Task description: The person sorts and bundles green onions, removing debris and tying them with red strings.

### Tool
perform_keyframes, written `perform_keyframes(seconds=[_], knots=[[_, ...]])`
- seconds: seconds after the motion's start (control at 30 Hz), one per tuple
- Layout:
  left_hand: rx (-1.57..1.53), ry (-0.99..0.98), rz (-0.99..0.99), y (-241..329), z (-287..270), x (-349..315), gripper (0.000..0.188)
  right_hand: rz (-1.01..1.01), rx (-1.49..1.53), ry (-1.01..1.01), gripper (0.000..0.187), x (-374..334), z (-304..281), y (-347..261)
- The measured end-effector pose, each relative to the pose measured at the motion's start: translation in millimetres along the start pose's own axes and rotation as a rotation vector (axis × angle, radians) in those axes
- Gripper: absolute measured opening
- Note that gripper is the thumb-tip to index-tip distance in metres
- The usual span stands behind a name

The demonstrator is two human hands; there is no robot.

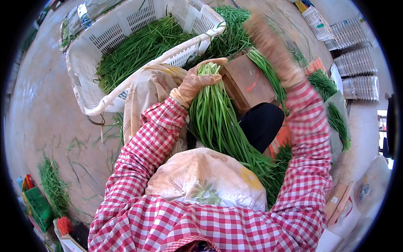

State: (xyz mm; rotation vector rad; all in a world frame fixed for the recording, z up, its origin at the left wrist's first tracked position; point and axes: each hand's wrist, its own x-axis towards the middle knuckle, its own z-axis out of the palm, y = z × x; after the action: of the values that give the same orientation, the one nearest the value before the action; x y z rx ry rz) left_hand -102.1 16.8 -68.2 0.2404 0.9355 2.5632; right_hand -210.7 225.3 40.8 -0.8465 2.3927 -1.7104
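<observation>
My left hand (pixel 197 82), in a tan stained glove, is closed round the pale ends of a bunch of garlic chives (pixel 216 117). The long green leaves hang down across my lap toward the lower right. My right hand (pixel 275 48), also gloved, is raised over the right side of a brown wooden box (pixel 249 80) and smeared by motion; its fingers cannot be made out. A thinner bundle of chives (pixel 265 69) lies across the box beside it. A thin red band (pixel 254 82) lies on the box top.
A white slatted crate (pixel 90 84) holding loose chives (pixel 142 46) stands ahead on the left. Another heap of greens (pixel 231 27) lies beyond the box. More bundles (pixel 323 86) lie at right, near stacked wrapped packs (pixel 357 63). Loose stalks (pixel 54 185) litter the floor at left.
</observation>
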Motion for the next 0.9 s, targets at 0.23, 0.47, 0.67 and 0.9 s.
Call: perform_keyframes(seconds=[0.23, 0.47, 0.67, 0.9], knots=[[-0.383, -0.11, 0.093, -3, 1, -13, 0.046, -0.465, -0.892, 0.152, 0.07, -48, 114, -11], [-0.12, 0.064, 0.36, 70, 13, -8, 0.03, -0.467, -0.196, 0.368, 0.029, -11, 68, -71], [0.628, -0.033, 0.629, 150, 117, -4, 0.019, -0.454, -0.153, -0.221, 0.05, -48, 61, -159], [0.536, -0.498, 0.551, 295, 84, -1, 0.015, 0.272, -0.62, -0.645, 0.029, -152, 142, 41]])
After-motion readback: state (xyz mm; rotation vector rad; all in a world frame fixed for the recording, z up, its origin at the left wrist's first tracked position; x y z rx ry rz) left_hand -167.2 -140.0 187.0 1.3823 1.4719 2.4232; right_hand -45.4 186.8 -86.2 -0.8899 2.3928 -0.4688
